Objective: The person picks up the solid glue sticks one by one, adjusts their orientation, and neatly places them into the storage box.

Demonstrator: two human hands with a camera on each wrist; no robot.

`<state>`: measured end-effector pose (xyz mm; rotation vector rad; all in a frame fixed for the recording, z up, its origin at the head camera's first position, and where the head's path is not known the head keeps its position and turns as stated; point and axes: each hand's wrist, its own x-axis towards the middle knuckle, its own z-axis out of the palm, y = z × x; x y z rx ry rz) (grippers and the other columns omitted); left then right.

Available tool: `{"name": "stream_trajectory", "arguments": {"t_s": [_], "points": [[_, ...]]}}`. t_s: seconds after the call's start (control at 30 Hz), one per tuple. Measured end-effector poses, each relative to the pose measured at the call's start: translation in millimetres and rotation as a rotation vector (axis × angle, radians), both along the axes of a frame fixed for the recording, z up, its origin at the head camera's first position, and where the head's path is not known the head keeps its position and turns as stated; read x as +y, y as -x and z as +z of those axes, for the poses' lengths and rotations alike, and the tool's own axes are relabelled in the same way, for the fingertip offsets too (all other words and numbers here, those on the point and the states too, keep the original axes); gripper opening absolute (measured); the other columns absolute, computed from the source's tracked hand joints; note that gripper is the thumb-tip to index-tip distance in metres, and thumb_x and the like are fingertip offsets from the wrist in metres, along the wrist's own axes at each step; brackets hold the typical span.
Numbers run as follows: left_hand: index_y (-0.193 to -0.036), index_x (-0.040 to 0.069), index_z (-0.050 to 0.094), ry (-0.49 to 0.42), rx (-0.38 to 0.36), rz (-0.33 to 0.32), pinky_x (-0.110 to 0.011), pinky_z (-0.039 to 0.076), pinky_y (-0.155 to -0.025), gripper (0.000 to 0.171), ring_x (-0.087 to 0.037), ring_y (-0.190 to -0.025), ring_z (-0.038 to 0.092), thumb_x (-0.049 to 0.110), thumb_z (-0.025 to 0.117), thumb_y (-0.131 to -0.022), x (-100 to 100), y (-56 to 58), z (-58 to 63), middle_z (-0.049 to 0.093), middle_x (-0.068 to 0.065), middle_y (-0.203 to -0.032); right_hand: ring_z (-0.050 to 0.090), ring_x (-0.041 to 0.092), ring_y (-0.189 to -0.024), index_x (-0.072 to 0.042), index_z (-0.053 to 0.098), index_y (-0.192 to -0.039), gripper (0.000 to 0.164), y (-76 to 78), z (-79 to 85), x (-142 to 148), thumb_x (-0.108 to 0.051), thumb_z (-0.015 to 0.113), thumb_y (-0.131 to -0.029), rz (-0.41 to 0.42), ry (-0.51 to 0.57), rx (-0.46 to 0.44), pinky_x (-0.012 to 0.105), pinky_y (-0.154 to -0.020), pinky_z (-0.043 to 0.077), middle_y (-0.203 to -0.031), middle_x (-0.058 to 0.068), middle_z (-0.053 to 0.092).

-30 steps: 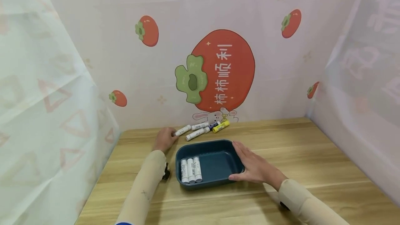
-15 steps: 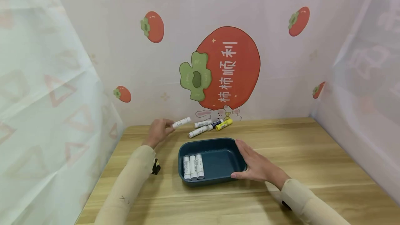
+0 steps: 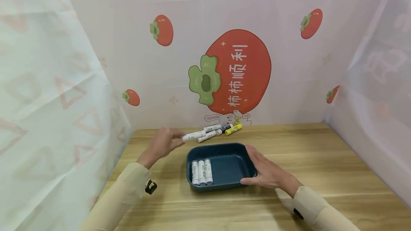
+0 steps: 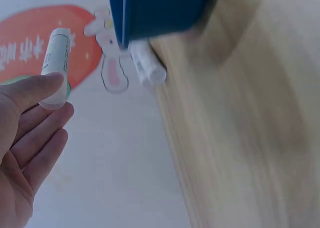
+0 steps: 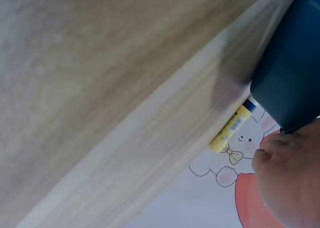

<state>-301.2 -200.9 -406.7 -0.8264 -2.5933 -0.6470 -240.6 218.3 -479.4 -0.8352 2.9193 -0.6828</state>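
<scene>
My left hand (image 3: 162, 146) pinches a white glue stick (image 3: 194, 135) between thumb and fingers, lifted left of the loose sticks. In the left wrist view the held stick points up past the thumb, its printed label showing. My right hand (image 3: 268, 171) holds the right end of a dark teal box (image 3: 221, 188), thumb at the near rim and fingers at the far corner. Inside the box, three white glue sticks (image 3: 201, 172) lie side by side against its left end. Its right part shows bare floor.
Behind the box lie white glue sticks (image 3: 207, 137), a navy one (image 3: 226, 128) and a yellow one (image 3: 233, 129), close to the back wall. The wooden table (image 3: 289, 142) meets printed cloth at the back and sides.
My left hand has lifted the white glue stick off the table, drawn it back leftward, then brought it right and nearer the box. My right hand stays on the box.
</scene>
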Motion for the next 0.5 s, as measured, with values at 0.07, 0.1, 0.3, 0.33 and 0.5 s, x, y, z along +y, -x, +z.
{"name": "stream_trajectory", "arguments": {"t_s": [0.07, 0.1, 0.3, 0.33, 0.5], "points": [[-0.111, 0.005, 0.083, 0.005, 0.009, -0.008, -0.043, 0.066, -0.075, 0.025, -0.029, -0.093, 0.082, 0.016, 0.087, -0.088, 2.4, -10.9, -2.1, 0.083, -0.013, -0.104, 0.024, 0.038, -0.163, -0.011, 0.007, -0.171, 0.124, -1.2, 1.4, 1.7, -0.074, 0.071, -0.086, -0.004, 0.005, -0.001, 0.066, -0.124, 0.033, -0.179, 0.012, 0.011], [-0.111, 0.006, 0.083, 0.008, 0.018, -0.010, -0.042, 0.066, -0.075, 0.025, -0.028, -0.093, 0.082, 0.017, 0.087, -0.088, 3.2, -15.7, -3.6, 0.083, -0.012, -0.104, 0.023, 0.038, -0.163, -0.011, 0.007, -0.171, 0.123, -1.6, 2.9, 2.6, -0.073, 0.071, -0.087, -0.008, 0.010, 0.000, 0.067, -0.124, 0.033, -0.179, 0.013, 0.011], [-0.110, 0.009, 0.084, -0.003, 0.051, -0.056, -0.041, 0.065, -0.079, 0.025, -0.022, -0.093, 0.082, 0.018, 0.087, -0.088, 6.9, -34.4, -8.8, 0.083, -0.007, -0.104, 0.026, 0.041, -0.162, -0.017, 0.011, -0.172, 0.110, 0.1, 31.0, -4.1, -0.069, 0.067, -0.093, -0.042, 0.088, -0.002, 0.070, -0.124, 0.031, -0.178, 0.013, 0.017], [-0.111, 0.009, 0.084, -0.002, 0.048, -0.060, -0.041, 0.066, -0.080, 0.025, -0.020, -0.094, 0.082, 0.018, 0.087, -0.088, 7.8, -36.6, -8.2, 0.083, -0.006, -0.105, 0.028, 0.041, -0.161, -0.017, 0.013, -0.172, 0.106, 1.0, 38.7, -7.8, -0.068, 0.066, -0.094, -0.038, 0.102, 0.004, 0.069, -0.124, 0.032, -0.178, 0.013, 0.020], [-0.113, 0.011, 0.083, 0.025, 0.047, -0.102, -0.038, 0.066, -0.080, 0.026, -0.019, -0.096, 0.081, 0.021, 0.086, -0.090, 14.7, -42.6, -3.2, 0.083, -0.005, -0.106, 0.047, 0.037, -0.152, -0.015, 0.036, -0.166, 0.088, 7.0, 78.6, -32.0, -0.054, 0.074, -0.096, 0.046, 0.119, 0.082, 0.063, -0.118, 0.044, -0.168, 0.012, 0.043]]}}
